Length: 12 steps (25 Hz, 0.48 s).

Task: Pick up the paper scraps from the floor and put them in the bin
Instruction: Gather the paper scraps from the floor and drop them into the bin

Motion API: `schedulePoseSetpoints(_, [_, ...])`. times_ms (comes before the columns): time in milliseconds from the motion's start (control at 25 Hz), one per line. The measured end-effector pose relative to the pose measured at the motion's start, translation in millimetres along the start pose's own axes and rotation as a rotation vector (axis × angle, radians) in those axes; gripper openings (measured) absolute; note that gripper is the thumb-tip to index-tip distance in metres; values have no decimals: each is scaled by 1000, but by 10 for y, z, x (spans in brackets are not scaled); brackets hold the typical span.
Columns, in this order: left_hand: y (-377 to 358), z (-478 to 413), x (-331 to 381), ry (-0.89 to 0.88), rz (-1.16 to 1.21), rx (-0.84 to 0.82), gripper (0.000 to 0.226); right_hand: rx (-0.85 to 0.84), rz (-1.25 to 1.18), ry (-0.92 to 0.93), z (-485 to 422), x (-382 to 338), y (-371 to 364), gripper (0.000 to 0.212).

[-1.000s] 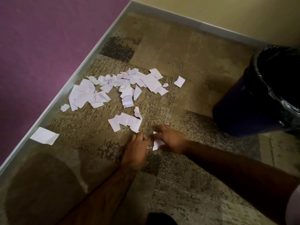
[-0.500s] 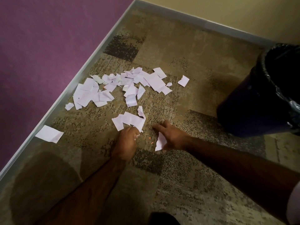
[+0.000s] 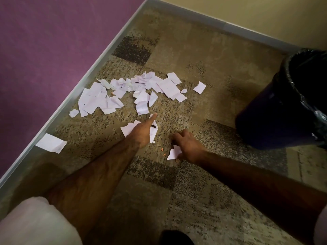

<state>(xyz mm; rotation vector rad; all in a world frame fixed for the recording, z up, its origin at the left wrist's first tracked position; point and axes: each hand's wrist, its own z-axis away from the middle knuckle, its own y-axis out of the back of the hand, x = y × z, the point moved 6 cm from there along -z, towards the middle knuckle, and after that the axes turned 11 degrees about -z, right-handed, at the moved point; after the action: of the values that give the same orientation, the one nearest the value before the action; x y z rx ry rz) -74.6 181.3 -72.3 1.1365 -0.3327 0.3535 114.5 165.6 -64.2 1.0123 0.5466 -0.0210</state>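
Several white paper scraps [image 3: 123,92] lie scattered on the patterned carpet near the purple wall. A smaller cluster of scraps [image 3: 128,129] lies closer to me, and my left hand [image 3: 144,132] reaches over it with a finger stretched forward, touching the paper. My right hand [image 3: 190,145] rests on the carpet to the right and pinches one paper scrap [image 3: 174,152]. The dark bin [image 3: 276,110] with a black liner stands at the right, its mouth partly cut off by the frame. One loose scrap [image 3: 200,87] lies between the pile and the bin.
A single larger scrap [image 3: 51,143] lies against the grey baseboard [image 3: 88,76] at the left. Tiny orange bits [image 3: 163,151] sit on the carpet between my hands. A beige wall closes the back. My shoe [image 3: 175,237] and a pale clothed knee [image 3: 35,223] show at the bottom.
My left hand moved forward from beside the right hand onto the near cluster and stretched a finger out. My right hand kept the scrap and stayed roughly in place.
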Motion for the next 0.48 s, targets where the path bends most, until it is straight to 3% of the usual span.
schedulePoseSetpoints(160, [34,-58,67,30,18,-36,84,-24,2,-21,-4,29,22,65])
schedulePoseSetpoints(360, [26,-121,34,16,-8,-15,46,-99,-62,-51,-56,77,-41,52])
schedulePoseSetpoints(480, [34,-136,-52,57,18,29,21,-171,-136,-28,-64,104,-67,59])
